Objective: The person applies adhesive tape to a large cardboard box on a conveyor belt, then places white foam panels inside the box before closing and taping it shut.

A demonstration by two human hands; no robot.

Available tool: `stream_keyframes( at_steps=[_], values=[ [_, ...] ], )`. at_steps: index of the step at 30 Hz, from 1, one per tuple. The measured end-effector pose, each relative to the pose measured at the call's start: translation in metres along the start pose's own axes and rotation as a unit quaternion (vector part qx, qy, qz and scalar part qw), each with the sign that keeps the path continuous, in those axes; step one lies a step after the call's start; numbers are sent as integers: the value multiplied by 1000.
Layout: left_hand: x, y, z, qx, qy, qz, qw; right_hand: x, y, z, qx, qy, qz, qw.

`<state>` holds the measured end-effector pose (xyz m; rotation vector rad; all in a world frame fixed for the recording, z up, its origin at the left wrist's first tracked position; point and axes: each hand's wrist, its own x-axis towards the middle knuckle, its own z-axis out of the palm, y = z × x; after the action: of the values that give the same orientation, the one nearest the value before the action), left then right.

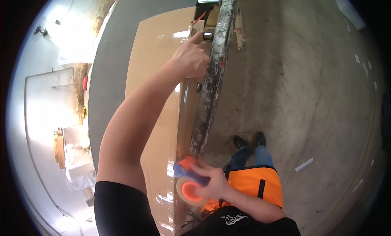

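Note:
My left hand (pixel 191 59) reaches far forward over the right edge of a tan cardboard sheet (pixel 157 73). Its index finger is stretched out along that edge, close to a shiny metal cylinder (pixel 208 36); the other fingers bend downward and are partly hidden. Low in the view, my right hand (pixel 214 182) grips an orange and blue tape dispenser (pixel 191 171), which carries a roll of tape (pixel 185 198) with an orange hub. The dispenser is blurred and sits at the cardboard's near right edge. Glossy streaks, like clear tape, run along that edge.
A grey tabletop (pixel 110 73) lies under the cardboard, with a worn, paint-spattered rail (pixel 214 79) along its right side. White wrapped bundles (pixel 77 154) stand beyond the table at left. Scraps (pixel 304 164) lie on the concrete floor. I wear an orange apron (pixel 252 185).

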<state>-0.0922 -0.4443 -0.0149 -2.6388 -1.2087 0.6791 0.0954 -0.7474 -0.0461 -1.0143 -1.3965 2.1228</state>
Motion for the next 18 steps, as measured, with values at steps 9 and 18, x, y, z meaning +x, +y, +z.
stream_keyframes(
  at_steps=[9,18],
  values=[
    [-144,94,8,-180,-5,126,975,9,9,-6,-1,-25,-34,999],
    [-154,102,13,-62,-71,122,988,-13,25,21,41,-28,-15,999]
  ],
)
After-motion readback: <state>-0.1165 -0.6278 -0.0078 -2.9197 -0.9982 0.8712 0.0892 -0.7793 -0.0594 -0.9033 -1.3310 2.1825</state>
